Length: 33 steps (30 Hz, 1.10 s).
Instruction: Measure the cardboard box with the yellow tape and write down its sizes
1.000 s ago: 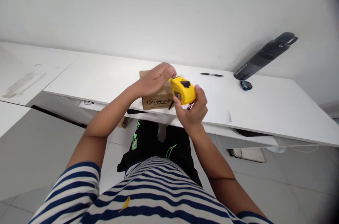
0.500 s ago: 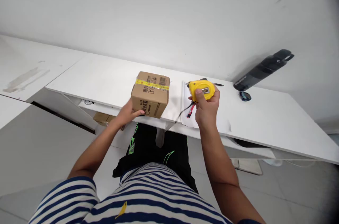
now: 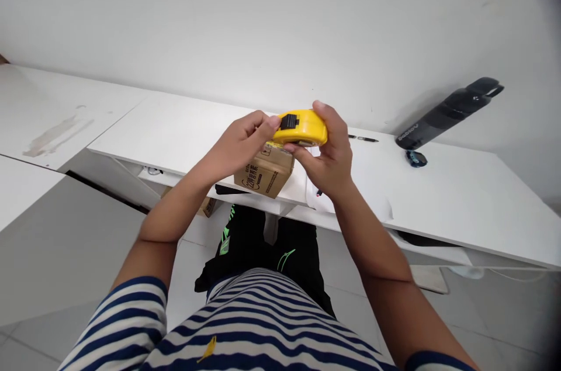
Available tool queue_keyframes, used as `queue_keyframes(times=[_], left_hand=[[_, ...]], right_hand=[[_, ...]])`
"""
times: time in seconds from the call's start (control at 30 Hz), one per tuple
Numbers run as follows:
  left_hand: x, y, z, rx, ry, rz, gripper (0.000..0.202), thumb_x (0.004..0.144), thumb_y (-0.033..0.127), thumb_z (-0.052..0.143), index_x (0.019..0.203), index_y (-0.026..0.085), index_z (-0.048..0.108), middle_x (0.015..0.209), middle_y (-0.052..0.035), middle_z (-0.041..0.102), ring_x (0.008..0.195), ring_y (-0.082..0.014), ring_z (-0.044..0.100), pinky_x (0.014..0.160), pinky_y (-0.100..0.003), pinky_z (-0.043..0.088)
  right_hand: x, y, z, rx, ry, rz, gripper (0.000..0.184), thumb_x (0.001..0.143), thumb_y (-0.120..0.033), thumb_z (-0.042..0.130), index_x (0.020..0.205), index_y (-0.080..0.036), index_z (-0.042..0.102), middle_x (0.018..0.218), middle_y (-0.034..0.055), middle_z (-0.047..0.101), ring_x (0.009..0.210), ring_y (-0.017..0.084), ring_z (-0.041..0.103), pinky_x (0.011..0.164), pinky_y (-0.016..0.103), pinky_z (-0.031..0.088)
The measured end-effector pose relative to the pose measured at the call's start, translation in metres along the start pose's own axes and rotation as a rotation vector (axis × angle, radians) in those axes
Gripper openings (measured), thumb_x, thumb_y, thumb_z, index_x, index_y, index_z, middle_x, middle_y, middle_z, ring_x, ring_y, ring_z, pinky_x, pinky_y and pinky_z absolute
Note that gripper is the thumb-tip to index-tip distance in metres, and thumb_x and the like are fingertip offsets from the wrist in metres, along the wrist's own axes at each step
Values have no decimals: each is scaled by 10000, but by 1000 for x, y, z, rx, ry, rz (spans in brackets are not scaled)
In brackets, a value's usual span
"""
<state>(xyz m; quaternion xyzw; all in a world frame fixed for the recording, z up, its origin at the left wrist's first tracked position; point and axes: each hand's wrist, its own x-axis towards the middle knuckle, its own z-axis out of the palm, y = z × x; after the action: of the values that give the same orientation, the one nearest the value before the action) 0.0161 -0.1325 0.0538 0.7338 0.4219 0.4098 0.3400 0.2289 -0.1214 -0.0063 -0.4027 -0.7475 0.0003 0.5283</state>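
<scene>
A yellow tape measure (image 3: 310,125) with a black lock button is held above the desk, level with the wall side. My right hand (image 3: 333,158) grips its case from the right, thumb below and fingers over the far end. On its left end, my left hand (image 3: 240,142) has thumb and fingers closed at the mouth beside the black button; whether they pinch the blade tip is hidden. Below both hands a brown cardboard box (image 3: 262,177) with printed marks stands at the desk's front edge, its top mostly covered by the hands and the tape measure.
The white desk (image 3: 460,201) runs along the wall. White paper (image 3: 366,198) and a black pen (image 3: 366,138) lie right of the box. Further right are a dark bottle (image 3: 445,114) and a small dark watch-like object (image 3: 415,158). Another cardboard box (image 3: 207,206) is below the desk.
My left hand has left the box and come up to the tape measure. My right hand has brought the tape measure left over the box and turned it, so its black button shows.
</scene>
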Motion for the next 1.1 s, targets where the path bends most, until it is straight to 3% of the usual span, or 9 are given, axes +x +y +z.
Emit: queue_keyframes(times=[0.07, 0.17, 0.27, 0.4, 0.53, 0.63, 0.8, 0.97, 1.1], left_hand=[[6, 5, 3, -63, -69, -22, 494, 949, 654, 556, 746, 204, 552, 671, 2, 509, 639, -128, 504, 603, -269, 398], [18, -7, -1, -85, -92, -48, 473, 910, 590, 653, 690, 200, 502, 637, 21, 453, 584, -104, 422, 569, -259, 327], [38, -33, -17, -37, -53, -112, 438, 903, 531, 658, 676, 199, 485, 658, 8, 479, 621, -116, 436, 608, -261, 350], [60, -74, -37, 123, 49, -273, 382, 917, 519, 585, 731, 189, 536, 778, -34, 576, 690, -136, 476, 675, -278, 388], [60, -96, -33, 241, -102, -373, 488, 870, 677, 583, 804, 194, 561, 893, -64, 646, 763, -175, 552, 687, -295, 386], [54, -101, -24, 236, -140, -401, 580, 836, 778, 564, 847, 198, 555, 933, -73, 654, 788, -192, 579, 693, -305, 390], [53, -105, -19, 110, -137, -437, 552, 834, 752, 600, 838, 204, 530, 862, -43, 612, 712, -162, 539, 652, -298, 369], [57, -98, -18, 73, -58, -410, 425, 866, 561, 666, 744, 208, 462, 749, 0, 532, 652, -129, 471, 617, -278, 335], [55, -89, -23, 55, -113, -415, 317, 879, 400, 663, 718, 199, 479, 724, 6, 505, 651, -118, 464, 627, -271, 346]], right_hand=[[0, -6, -6, -36, -21, -7, 733, 884, -630, 647, 1547, -445, 394, 1514, 73, 532, 1417, 376, 503, 1060, 645, 525], [-7, -5, -21, -47, -44, -11, 673, 898, -609, 645, 1516, -427, 452, 1478, 73, 584, 1362, 363, 557, 1055, 632, 529], [-19, 10, -40, -66, -19, 24, 674, 895, -593, 664, 1510, -389, 476, 1475, 85, 600, 1346, 359, 574, 1063, 624, 520], [-35, 37, -56, -74, -43, 217, 712, 873, -589, 697, 1514, -355, 492, 1488, 101, 598, 1234, 342, 647, 951, 577, 583], [-39, 51, -51, -4, -164, 340, 690, 860, -533, 727, 1493, -346, 526, 1480, 91, 612, 1224, 326, 654, 928, 541, 601], [-36, 52, -39, 56, -204, 343, 680, 869, -491, 716, 1501, -350, 512, 1509, 82, 591, 1262, 322, 635, 946, 526, 600], [-36, 53, -31, 54, -205, 373, 712, 888, -481, 686, 1546, -357, 445, 1532, 89, 561, 1258, 329, 634, 869, 500, 624], [-39, 57, -32, 48, -182, 342, 728, 891, -543, 678, 1551, -359, 433, 1542, 92, 547, 1273, 331, 624, 887, 509, 624], [-38, 54, -33, 67, -172, 340, 702, 886, -556, 687, 1525, -364, 469, 1519, 87, 567, 1193, 314, 657, 801, 479, 634]])
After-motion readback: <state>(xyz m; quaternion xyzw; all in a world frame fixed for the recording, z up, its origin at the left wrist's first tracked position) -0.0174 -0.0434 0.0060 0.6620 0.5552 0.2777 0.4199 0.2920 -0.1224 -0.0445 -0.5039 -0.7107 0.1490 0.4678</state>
